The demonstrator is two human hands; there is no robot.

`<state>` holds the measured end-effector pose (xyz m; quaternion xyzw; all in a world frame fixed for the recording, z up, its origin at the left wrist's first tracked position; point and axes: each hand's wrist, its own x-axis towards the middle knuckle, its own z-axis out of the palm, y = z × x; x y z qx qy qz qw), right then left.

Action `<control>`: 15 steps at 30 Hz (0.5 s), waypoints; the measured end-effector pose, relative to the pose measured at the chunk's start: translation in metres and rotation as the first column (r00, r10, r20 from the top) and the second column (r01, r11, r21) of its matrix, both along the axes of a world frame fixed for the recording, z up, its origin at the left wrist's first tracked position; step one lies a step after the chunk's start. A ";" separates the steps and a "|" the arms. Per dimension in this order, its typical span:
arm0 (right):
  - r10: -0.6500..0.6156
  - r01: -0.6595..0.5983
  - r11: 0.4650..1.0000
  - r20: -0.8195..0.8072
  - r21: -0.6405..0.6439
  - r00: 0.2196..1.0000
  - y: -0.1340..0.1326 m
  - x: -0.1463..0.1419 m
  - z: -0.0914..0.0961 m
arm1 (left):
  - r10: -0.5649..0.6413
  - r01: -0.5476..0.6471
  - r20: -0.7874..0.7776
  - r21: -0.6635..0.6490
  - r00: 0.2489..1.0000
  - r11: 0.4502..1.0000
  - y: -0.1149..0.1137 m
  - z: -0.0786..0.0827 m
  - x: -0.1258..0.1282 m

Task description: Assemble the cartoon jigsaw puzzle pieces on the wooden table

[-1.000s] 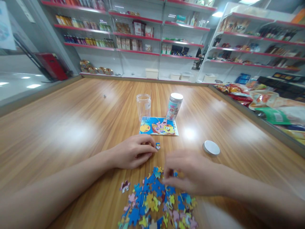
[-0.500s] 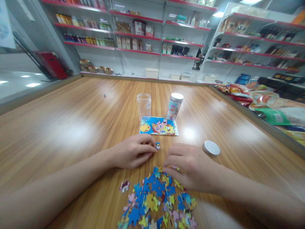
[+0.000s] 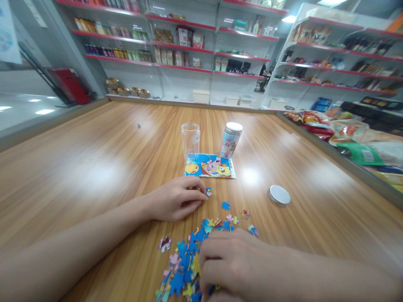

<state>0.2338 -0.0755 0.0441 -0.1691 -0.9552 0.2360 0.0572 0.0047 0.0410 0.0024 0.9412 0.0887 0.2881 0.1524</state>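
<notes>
My left hand (image 3: 178,199) rests on the wooden table with its fingers curled and pinched together at the edge of a small jigsaw puzzle piece (image 3: 208,192). Part of what lies under that palm is hidden. Over the right side of a heap of loose jigsaw pieces (image 3: 185,256) is my right hand (image 3: 231,262), knuckles up; its fingertips point down out of sight. Several pieces lie apart beyond it, among them a blue piece (image 3: 226,205) and a red-and-yellow piece (image 3: 245,214). A cartoon picture card (image 3: 209,166) lies flat beyond both hands.
An open clear jar (image 3: 190,140) and a capped printed canister (image 3: 231,140) stand behind the card. A silver lid (image 3: 279,195) lies at the right. Bagged goods (image 3: 359,130) sit past the table's right edge. Stocked shelves (image 3: 182,46) line the back.
My right hand has moved down toward me, over the heap. Several pieces it was covering near the heap's far side now show. My left hand stays in place.
</notes>
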 end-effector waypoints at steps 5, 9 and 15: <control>-0.113 0.098 0.972 -0.056 -0.212 0.992 0.011 0.006 0.016 | -0.001 0.001 -0.008 -0.008 1.000 1.000 0.001 -0.001 0.000; -0.493 0.476 0.827 -0.023 0.300 0.870 0.041 0.027 0.012 | 0.000 0.000 -0.006 -0.003 1.000 1.000 0.000 -0.001 0.000; -0.574 0.441 0.764 0.186 0.471 0.797 0.063 0.049 0.005 | -0.010 0.010 0.001 0.015 1.000 1.000 -0.001 0.003 0.001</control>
